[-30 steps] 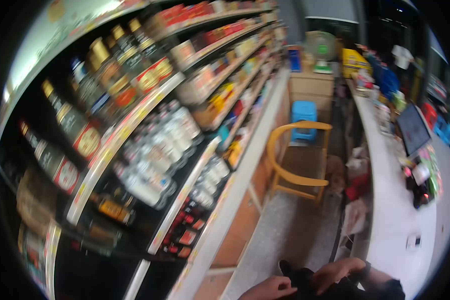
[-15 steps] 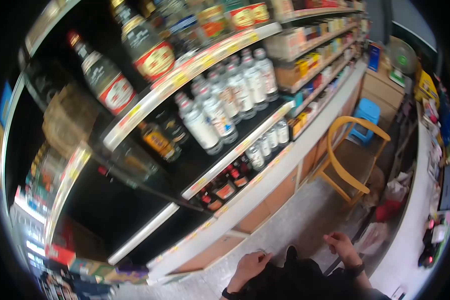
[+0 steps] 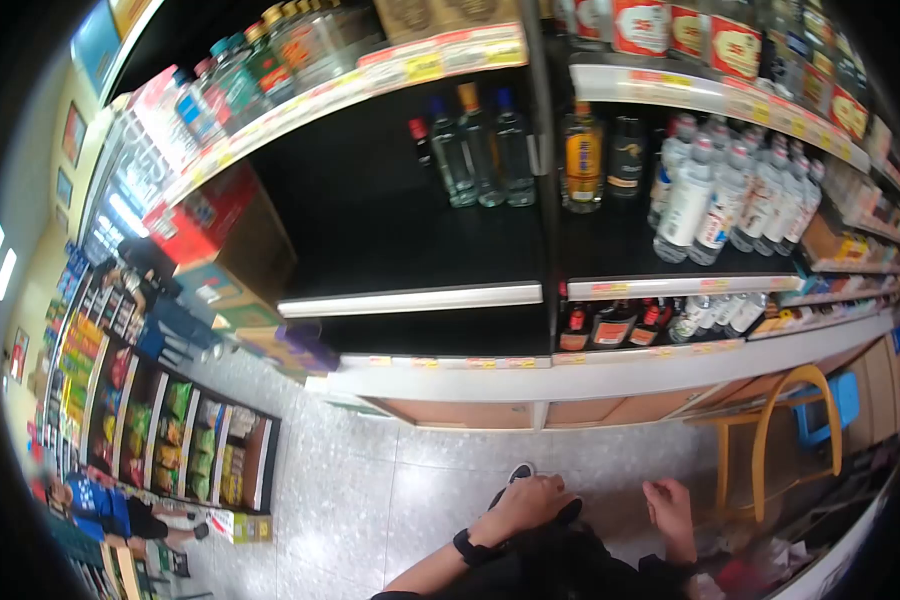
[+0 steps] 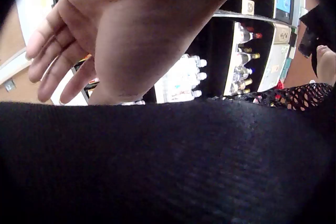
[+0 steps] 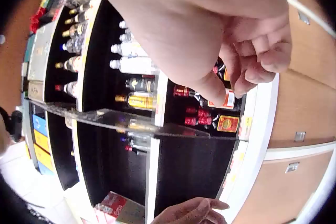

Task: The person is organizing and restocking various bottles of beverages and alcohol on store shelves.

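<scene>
We are facing the shelf (image 3: 410,298) squarely, left hand (image 3: 525,505) spread, right hand (image 3: 670,515) loosely curled and empty, both well short of the bottles (image 3: 710,200).

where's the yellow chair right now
Head view, lower right: the yellow chair stands below the bottle shelves, beside a blue stool, right of the right hand.

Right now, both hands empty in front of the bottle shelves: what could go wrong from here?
1. The white-labelled bottles stand packed tight on their shelf. Reaching for one could well topple its neighbours.
2. The yellow chair stands close beside the right hand. A sideways step may catch it.
</scene>
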### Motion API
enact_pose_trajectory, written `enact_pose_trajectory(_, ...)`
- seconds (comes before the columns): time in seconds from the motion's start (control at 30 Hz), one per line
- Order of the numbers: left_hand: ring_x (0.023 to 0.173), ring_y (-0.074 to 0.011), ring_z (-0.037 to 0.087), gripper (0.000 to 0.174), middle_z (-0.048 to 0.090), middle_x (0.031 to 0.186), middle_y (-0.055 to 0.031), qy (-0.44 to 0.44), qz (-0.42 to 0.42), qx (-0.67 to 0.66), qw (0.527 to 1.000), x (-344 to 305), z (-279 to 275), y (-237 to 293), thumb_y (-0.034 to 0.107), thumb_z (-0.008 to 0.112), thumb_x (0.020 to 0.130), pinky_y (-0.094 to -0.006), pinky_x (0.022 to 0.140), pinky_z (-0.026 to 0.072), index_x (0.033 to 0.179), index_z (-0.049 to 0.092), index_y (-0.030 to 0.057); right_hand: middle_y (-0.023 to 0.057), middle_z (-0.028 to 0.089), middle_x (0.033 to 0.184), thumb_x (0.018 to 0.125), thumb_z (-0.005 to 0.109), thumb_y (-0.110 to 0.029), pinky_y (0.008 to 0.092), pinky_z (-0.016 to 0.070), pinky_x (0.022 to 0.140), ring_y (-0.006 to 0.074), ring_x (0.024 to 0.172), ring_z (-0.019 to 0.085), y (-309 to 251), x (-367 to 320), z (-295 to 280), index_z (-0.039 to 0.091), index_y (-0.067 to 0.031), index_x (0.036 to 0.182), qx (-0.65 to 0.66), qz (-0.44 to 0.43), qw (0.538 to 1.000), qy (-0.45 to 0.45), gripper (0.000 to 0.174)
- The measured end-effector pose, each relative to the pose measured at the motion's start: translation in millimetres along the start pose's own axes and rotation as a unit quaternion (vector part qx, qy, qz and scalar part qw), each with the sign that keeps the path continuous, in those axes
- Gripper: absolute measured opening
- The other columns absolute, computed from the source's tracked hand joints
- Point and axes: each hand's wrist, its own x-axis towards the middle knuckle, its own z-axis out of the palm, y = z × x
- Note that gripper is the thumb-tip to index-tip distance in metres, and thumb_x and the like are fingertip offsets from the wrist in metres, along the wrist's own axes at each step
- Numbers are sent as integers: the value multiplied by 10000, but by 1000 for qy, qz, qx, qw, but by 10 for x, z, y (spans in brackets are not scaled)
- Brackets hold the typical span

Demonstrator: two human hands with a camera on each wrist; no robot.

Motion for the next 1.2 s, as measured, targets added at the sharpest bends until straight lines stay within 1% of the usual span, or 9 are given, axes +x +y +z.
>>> enact_pose_trajectory(0.23, 796, -372, 690, 410, 703, 763, -173, -27, -45, -32, 998, -10, -397, -456, 426, 574, 947, -452, 737, 546, 1058, 666, 42, -9, 565, 621, 902, 718, -164, 218, 363, 410, 54, 475, 498, -397, 288, 644, 614, -9, 910, 24, -33, 999, -23, 188)
enact_pose_trajectory(0.43, 792, -363, 693, 424, 700, 744, -170, -4, -22, -38, 999, 164, -939, -1171, 439, 572, 949, -447, 717, 546, 1074, 674, 47, -5, 568, 642, 915, 697, -138, 220, 361, 423, 45, 506, 495, -747, 649, 1474, 594, -14, 865, 66, -81, 994, 43, 169)
enact_pose_trajectory(0.6, 832, -373, 693, 421, 709, 831, -198, -27, -83, -119, 989, 306, -1579, -1501, 413, 611, 933, -438, 740, 546, 1085, 675, 26, 1, 623, 757, 910, 707, -139, 206, 417, 579, 33, 677, 533, -1145, 860, 2202, 628, 23, 927, 19, -98, 994, 33, 182)
enact_pose_trajectory(0.63, 768, -358, 699, 362, 698, 745, -175, 12, -51, -95, 994, 336, -1614, -1590, 376, 635, 922, -435, 704, 554, 1075, 684, 52, 4, 630, 777, 907, 711, -142, 202, 421, 599, 32, 698, 537, -1261, 854, 2319, 633, 26, 941, 19, -93, 995, 26, 188)
enact_pose_trajectory(0.67, 783, -370, 694, 372, 710, 827, -191, -3, -74, -98, 992, 373, -1728, -1588, 383, 622, 933, -425, 711, 546, 1042, 675, 31, 3, 628, 761, 905, 713, -140, 203, 417, 586, 29, 686, 534, -1260, 862, 2395, 634, 22, 936, 16, -98, 995, 32, 182)
enact_pose_trajectory(0.77, 685, -287, 694, 280, 703, 759, -154, 7, -37, -125, 991, 472, -1849, -1654, 302, 662, 927, -365, 645, 532, 1001, 681, 32, 4, 623, 709, 900, 721, -133, 207, 405, 551, 21, 638, 523, -1263, 908, 2469, 636, 10, 928, 7, -102, 993, 64, 169)
enact_pose_trajectory(0.97, 621, -237, 662, 263, 693, 721, -123, -27, -19, -132, 991, 676, -1736, -1614, 283, 664, 931, -331, 619, 516, 998, 683, 29, 2, 620, 685, 907, 710, -119, 225, 404, 528, 37, 599, 529, -1166, 996, 2352, 631, 16, 955, 91, -77, 986, 119, 164)
enact_pose_trajectory(1.03, 641, -241, 678, 266, 696, 724, -126, -28, -5, -119, 993, 786, -1650, -1551, 282, 659, 935, -340, 621, 520, 996, 682, 24, 4, 627, 701, 910, 710, -128, 231, 410, 531, 42, 606, 535, -1180, 1039, 2274, 635, 15, 972, 103, -55, 990, 83, 172)
enact_pose_trajectory(1.2, 703, -297, 692, 291, 695, 755, -151, -39, -31, -136, 989, 945, -1490, -1226, 316, 666, 917, -367, 661, 528, 1009, 689, 41, 0, 626, 723, 920, 700, -146, 236, 419, 540, 51, 621, 544, -1204, 1050, 1891, 637, 20, 980, 91, -88, 987, 95, 188)
